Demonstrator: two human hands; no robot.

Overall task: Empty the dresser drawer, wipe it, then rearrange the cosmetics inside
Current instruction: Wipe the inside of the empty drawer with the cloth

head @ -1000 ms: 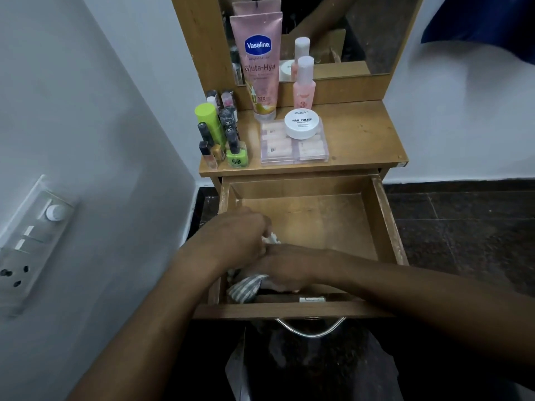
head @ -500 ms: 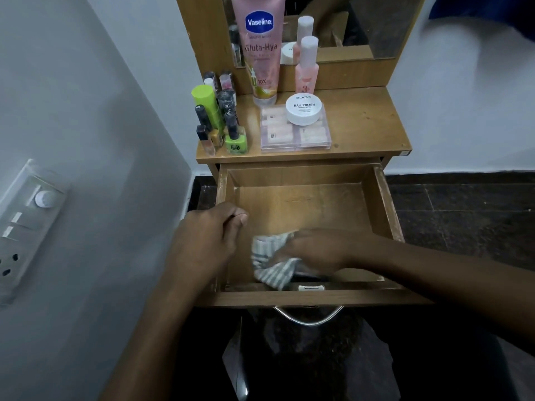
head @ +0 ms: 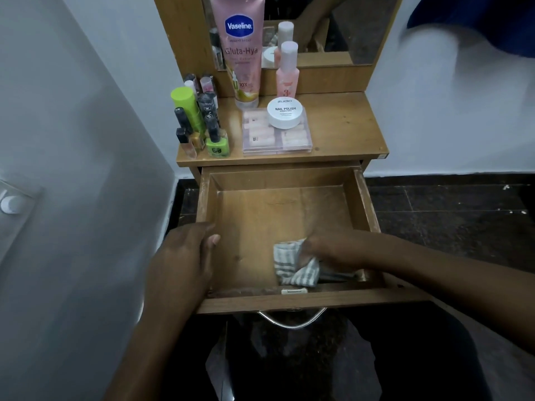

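The wooden drawer [head: 365, 198] is pulled open and holds only a striped grey-and-white cloth [head: 292, 267]. My right hand [head: 333, 251] presses that cloth against the drawer floor near the front right. My left hand [head: 185, 256] rests on the drawer's left wall, fingers curled over its edge. On the dresser top [head: 344, 125] stand several nail polish bottles [head: 202, 123], a pink Vaseline tube [head: 241, 50], a pink bottle [head: 287, 73], a clear palette case [head: 276, 138] and a white nail polish remover jar [head: 285, 112] on that case.
A mirror [head: 341, 27] rises behind the dresser top. A white wall with a switch plate [head: 11, 202] is close on the left. Dark tiled floor [head: 451, 221] lies to the right. A metal handle [head: 292, 319] hangs from the drawer front.
My right hand has slid the cloth from the drawer's front left toward the front right. My left hand let go of the cloth and moved to the left wall of the drawer.
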